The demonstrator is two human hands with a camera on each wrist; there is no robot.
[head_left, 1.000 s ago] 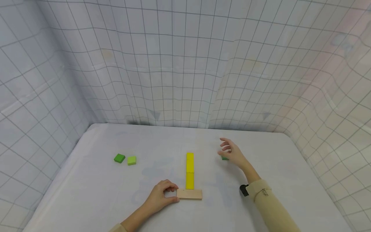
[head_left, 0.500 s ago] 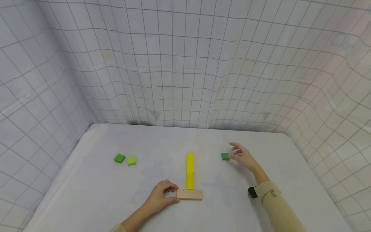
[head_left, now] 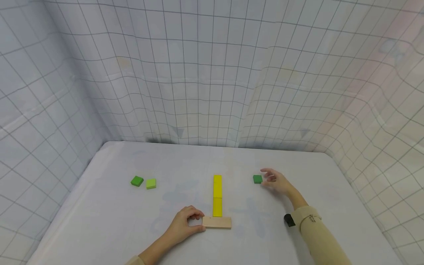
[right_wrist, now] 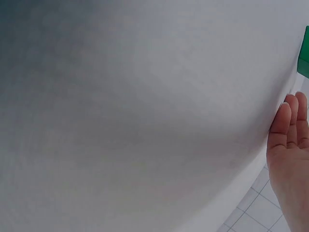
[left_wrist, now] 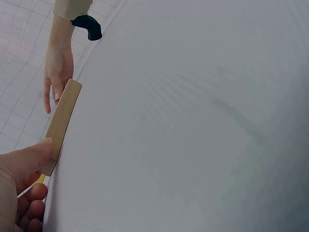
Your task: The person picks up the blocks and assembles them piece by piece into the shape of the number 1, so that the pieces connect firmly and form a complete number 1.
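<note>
A plain wooden block [head_left: 216, 222] lies crosswise near the front of the table, and my left hand [head_left: 182, 223] pinches its left end between thumb and fingers. The thumb [left_wrist: 36, 153] shows against the block's side in the left wrist view. Two yellow blocks [head_left: 217, 187] stretch end to end away from the wooden block's far side. My right hand [head_left: 278, 183] is just right of a dark green block [head_left: 257, 179], its fingers loosely bent and holding nothing. In the right wrist view, the green block [right_wrist: 303, 60] sits beyond the fingertips; whether the thumb touches it is hidden there.
On the left of the white table [head_left: 185, 162] lie a green block [head_left: 137, 180] and a lime block [head_left: 151, 183], a little apart. Grid-patterned cloth [head_left: 212, 73] rises behind the table and along both sides.
My right hand has drawn off to the right, uncovering the dark green block, then shifted slightly nearer me. My left hand and the wooden block have stayed in place.
</note>
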